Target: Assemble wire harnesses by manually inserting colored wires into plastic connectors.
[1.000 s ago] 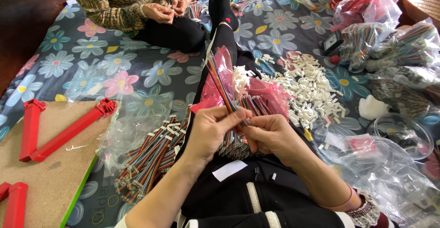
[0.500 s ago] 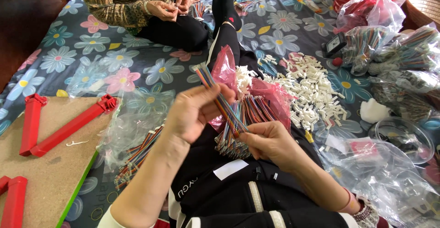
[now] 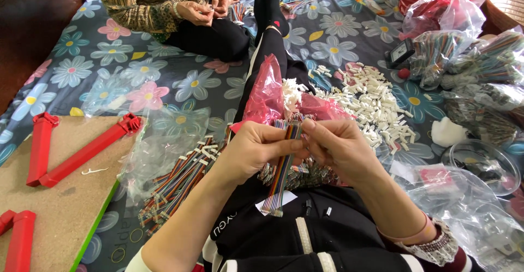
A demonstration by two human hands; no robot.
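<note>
Gripping ribbon cable (image 3: 284, 165) w/ L hand (image 3: 256, 149) + R hand (image 3: 338, 146) | pink bag (image 3: 267, 94) behind

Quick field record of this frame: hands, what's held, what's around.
left hand: grips multicoloured ribbon cable near its upper end
right hand: fingertips pinch the cable's top
cable: hangs down over the lap, connector at lower end
pink bag: ahead of hands, holds white connectors
loose white connectors: piled on floral mat
finished cables: heaped left of lap
other person's hands: working, top of view
</note>
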